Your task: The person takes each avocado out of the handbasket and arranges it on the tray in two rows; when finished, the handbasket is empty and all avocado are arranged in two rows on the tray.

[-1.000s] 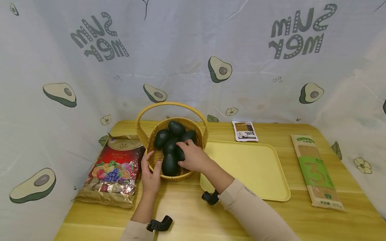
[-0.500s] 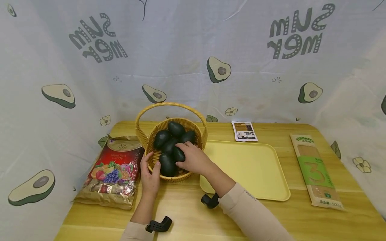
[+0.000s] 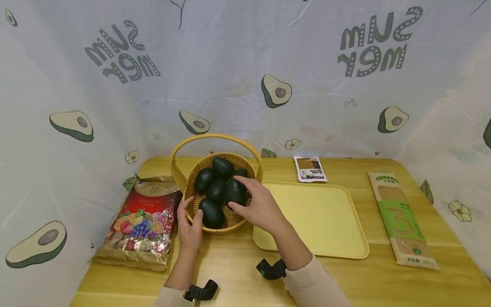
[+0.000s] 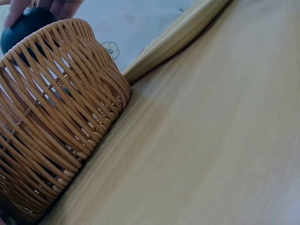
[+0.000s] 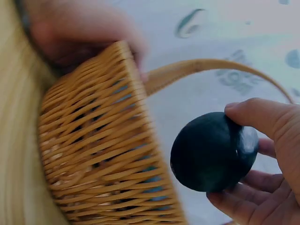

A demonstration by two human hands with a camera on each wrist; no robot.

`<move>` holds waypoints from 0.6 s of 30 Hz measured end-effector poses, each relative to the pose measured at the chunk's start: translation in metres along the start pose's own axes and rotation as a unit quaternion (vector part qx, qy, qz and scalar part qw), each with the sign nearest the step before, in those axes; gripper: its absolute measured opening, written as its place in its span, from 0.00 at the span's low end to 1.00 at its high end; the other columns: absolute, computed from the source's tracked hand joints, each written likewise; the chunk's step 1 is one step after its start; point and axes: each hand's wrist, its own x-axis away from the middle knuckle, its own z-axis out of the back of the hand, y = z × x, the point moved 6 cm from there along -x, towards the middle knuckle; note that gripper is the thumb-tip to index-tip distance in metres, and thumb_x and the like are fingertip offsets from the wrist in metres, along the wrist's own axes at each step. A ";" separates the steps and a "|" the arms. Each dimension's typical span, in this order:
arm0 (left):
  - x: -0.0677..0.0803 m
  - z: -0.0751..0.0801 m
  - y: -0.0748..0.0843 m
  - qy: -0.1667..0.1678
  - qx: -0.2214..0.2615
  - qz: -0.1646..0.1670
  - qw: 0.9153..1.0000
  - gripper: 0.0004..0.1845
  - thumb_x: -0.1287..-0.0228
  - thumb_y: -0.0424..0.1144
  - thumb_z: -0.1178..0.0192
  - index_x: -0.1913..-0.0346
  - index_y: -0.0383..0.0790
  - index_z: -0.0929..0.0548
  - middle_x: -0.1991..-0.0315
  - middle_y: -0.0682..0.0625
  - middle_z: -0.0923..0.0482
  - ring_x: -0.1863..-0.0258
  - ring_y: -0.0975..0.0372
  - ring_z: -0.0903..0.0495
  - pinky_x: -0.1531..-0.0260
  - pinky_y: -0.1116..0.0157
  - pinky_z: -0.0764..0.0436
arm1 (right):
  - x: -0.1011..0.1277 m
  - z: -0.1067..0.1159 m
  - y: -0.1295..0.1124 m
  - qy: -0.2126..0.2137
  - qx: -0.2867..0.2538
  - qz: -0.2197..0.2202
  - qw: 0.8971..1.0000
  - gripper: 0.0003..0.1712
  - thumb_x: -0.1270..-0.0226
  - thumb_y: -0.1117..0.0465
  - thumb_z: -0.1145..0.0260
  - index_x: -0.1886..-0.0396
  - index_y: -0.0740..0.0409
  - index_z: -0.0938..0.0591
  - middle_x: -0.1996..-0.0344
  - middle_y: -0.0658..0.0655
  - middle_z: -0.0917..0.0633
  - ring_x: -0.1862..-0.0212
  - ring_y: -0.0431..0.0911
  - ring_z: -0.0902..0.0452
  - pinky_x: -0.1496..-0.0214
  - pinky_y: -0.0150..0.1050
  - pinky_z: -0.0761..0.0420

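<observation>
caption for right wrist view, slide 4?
Right hand grips a dark avocado lifted beside the wicker basket.

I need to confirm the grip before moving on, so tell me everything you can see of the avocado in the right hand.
The avocado is dark green, almost black, smooth and slightly glossy, rounded and whole. The right hand grips it with thumb on top and fingers curled beneath, holding it lifted just above the wicker basket, over the other avocados. It seems clear of the basket's rim and handle. The left hand holds the basket's near side.

The basket's arched handle (image 3: 216, 137) spans overhead; rightward, the yellow tray (image 3: 318, 213) lies bare.
</observation>
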 end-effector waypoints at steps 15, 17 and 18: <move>0.000 0.002 0.002 0.005 -0.001 -0.009 1.000 0.23 0.29 0.33 0.44 0.32 0.40 0.28 0.25 0.42 0.37 0.20 0.48 0.47 0.23 0.39 0.53 | 0.026 0.089 0.029 0.062 -0.109 -0.028 0.992 0.39 0.38 0.61 0.24 0.27 0.50 0.28 0.35 0.64 0.22 0.36 0.60 0.22 0.41 0.56 0.17; 0.000 0.002 0.001 0.005 0.000 -0.005 1.000 0.23 0.29 0.33 0.44 0.32 0.41 0.28 0.25 0.43 0.38 0.20 0.49 0.48 0.22 0.39 0.53 | 0.023 0.091 0.047 0.062 -0.113 -0.061 0.990 0.39 0.36 0.59 0.25 0.26 0.49 0.29 0.34 0.65 0.23 0.35 0.61 0.22 0.42 0.57 0.17; 0.000 0.001 0.001 0.003 0.000 -0.003 1.000 0.23 0.29 0.33 0.44 0.32 0.41 0.28 0.25 0.43 0.38 0.20 0.49 0.48 0.22 0.39 0.53 | 0.021 0.089 0.057 0.062 -0.112 -0.077 0.989 0.39 0.35 0.58 0.26 0.25 0.49 0.30 0.33 0.66 0.23 0.35 0.62 0.22 0.42 0.58 0.18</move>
